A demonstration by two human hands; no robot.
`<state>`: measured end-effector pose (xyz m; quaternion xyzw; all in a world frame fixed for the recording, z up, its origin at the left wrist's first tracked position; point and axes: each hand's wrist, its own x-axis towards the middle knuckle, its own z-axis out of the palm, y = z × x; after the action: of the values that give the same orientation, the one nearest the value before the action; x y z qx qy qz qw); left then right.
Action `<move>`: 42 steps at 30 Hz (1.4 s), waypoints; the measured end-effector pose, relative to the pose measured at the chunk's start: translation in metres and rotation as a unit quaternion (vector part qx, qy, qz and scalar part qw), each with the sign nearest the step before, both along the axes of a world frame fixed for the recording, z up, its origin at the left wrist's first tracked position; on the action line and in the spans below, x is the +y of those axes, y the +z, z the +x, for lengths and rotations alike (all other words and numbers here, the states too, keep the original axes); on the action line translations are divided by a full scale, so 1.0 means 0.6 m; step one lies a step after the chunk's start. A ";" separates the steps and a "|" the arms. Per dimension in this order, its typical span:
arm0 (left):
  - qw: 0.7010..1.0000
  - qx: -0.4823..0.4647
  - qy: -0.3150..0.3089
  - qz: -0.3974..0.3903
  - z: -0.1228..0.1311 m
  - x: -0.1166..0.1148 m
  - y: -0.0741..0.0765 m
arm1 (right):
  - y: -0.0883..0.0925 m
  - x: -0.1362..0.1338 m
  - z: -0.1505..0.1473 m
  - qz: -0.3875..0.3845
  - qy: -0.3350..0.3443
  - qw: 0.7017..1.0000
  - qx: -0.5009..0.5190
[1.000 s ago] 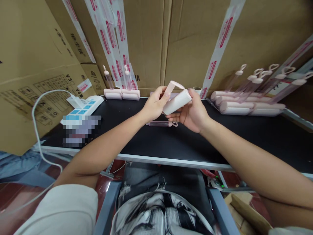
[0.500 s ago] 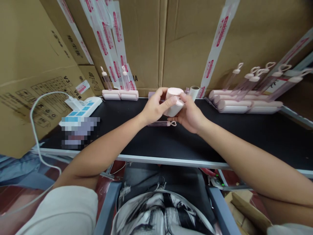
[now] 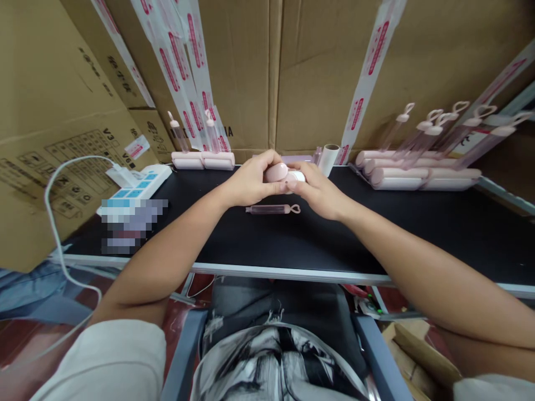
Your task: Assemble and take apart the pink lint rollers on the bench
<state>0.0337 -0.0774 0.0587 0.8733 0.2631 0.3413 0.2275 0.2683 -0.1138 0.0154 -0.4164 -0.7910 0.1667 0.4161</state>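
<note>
- Since half a second ago, your hands have closed in on the piece between them, and your right fingers now go over its top rather than under it.
- You grasp the pink case point(image 3: 276, 172) in your left hand point(image 3: 249, 179), its rounded end towards you; your right hand point(image 3: 324, 192) grips the white part point(image 3: 298, 175) just beside it. Whether the two are fully joined, you cannot tell behind your fingers.
- Your thumbs come in from the near side and your fingers from above, likely to steady both parts while you press or turn them.
- Both are above the table, in front of your chest.
- Just nearer you, a clear handle point(image 3: 270, 210) lies flat, loop to the right, probably left there to stay within reach.
- Behind your right hand stands a white tube point(image 3: 329, 160).
- Further out, pink rollers with upright handles sit in a left group point(image 3: 203, 160) and a larger right group point(image 3: 422, 179), perhaps kept aside to give your hands room.
- Your black tabletop point(image 3: 334, 245) bears a power strip point(image 3: 144, 189) at left; taped cardboard point(image 3: 313, 83) walls the back.
</note>
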 end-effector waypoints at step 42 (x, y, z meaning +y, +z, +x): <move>0.977 -0.041 -0.029 0.209 0.008 0.021 -0.035 | 0.012 0.001 0.007 0.071 -0.119 0.989 -0.042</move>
<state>0.0384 -0.0651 0.0380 0.8941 0.1510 0.4174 0.0601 0.2723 -0.1131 0.0228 -0.4840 -0.7623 0.0416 0.4278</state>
